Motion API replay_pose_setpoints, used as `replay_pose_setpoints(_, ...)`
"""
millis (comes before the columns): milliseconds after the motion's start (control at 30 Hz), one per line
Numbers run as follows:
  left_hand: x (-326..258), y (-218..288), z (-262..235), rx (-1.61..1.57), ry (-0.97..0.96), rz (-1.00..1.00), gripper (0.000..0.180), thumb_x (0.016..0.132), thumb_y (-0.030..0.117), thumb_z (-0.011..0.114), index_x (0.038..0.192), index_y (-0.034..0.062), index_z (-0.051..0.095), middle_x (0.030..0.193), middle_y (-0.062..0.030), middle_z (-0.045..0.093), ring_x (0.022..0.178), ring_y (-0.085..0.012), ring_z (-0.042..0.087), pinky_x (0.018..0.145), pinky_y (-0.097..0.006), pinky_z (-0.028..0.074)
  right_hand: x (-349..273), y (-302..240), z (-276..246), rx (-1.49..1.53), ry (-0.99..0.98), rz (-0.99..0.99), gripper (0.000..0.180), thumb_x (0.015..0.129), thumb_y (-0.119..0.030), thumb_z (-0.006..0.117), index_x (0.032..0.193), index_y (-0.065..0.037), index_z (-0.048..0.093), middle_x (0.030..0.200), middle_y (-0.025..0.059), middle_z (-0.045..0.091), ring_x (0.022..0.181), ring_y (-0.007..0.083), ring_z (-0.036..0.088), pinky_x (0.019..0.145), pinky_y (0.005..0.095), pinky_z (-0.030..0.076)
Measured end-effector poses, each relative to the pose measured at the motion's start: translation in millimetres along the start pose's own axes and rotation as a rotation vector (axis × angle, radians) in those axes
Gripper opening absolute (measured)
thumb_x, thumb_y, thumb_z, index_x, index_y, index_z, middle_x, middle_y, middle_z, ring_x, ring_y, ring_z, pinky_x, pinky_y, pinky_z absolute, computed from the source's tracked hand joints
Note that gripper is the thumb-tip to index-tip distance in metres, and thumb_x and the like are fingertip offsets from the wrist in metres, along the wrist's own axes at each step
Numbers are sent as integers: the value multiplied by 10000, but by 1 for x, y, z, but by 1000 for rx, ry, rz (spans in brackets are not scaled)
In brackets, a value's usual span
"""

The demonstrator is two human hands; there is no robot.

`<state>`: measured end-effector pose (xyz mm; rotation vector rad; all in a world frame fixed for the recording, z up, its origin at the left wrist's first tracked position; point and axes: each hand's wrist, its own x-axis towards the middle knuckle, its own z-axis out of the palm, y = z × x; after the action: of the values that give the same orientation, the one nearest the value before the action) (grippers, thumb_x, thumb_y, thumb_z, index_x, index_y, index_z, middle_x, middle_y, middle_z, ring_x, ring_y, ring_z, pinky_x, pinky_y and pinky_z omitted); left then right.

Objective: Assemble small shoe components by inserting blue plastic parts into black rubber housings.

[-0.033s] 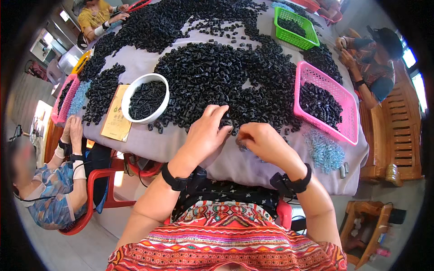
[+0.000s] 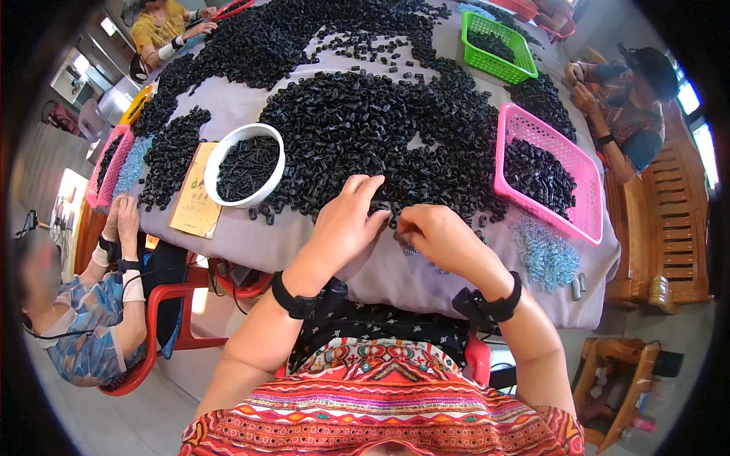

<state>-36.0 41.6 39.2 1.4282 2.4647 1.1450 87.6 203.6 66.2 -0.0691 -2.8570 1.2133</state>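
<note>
My left hand (image 2: 348, 228) rests at the near edge of a large heap of small black plastic pieces (image 2: 342, 129). Its thumb and forefinger close around one small black plastic piece. Just to the right, my right hand (image 2: 441, 239) is curled, fingertips pointing toward the left hand. What its fingers pinch is hidden. A few small shiny coils (image 2: 411, 248) lie on the cloth beneath it. Farther right, a pile of light-blue coil springs (image 2: 546, 257) lies beside a pink basket (image 2: 589, 178) partly filled with black pieces.
Left of the heap, a round white tub (image 2: 278, 163) holds thin black parts, beside a yellow printed booklet (image 2: 196, 194). A green basket (image 2: 502, 67) stands far right. Grey cloth (image 2: 380, 277) covers the table. Co-workers sit left, far left and right. Wooden bench (image 2: 669, 205) at right.
</note>
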Motion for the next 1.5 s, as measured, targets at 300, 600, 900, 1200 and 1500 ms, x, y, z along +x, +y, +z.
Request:
replay_pose_setpoints(300,26,13,-4,-11,-120,-3,549,841,144,707,1345,50,510,1348,-163,519,756,-275,653,759,-371,533,17,29,-32,-42,252,110,100,828,-43,593,904,20,609,865,217,654,852,410,633,750,459,500)
replay_pose_setpoints(600,66,11,8,279,-363,50,748,761,193,774,1414,71,429,1439,-232,418,1080,-384,623,922,-454,509,-66,8,-32,76,326,118,111,911,-54,568,998,13,578,888,186,646,799,364,648,715,389,510)
replay_pose_setpoints(900,57,7,5,242,-418,175,584,754,67,739,1298,94,528,1327,-163,479,1026,-363,630,884,-435,527,-114,25,0,92,377,163,106,919,-60,585,1004,4,594,886,207,643,818,400,638,728,403,511)
replay_pose_setpoints(1200,17,7,-16,268,-357,158,445,798,88,707,1226,95,583,1369,-124,493,1091,-346,607,897,-419,524,-121,34,16,261,560,247,99,887,-8,609,985,5,604,852,167,640,737,296,655,668,341,508)
replay_pose_setpoints(1500,26,20,-1,311,-252,134,696,783,314,759,1373,73,480,1411,-174,463,1041,-356,631,895,-433,522,-121,37,14,227,585,239,90,889,-6,623,978,5,612,836,149,643,714,257,655,647,323,507)
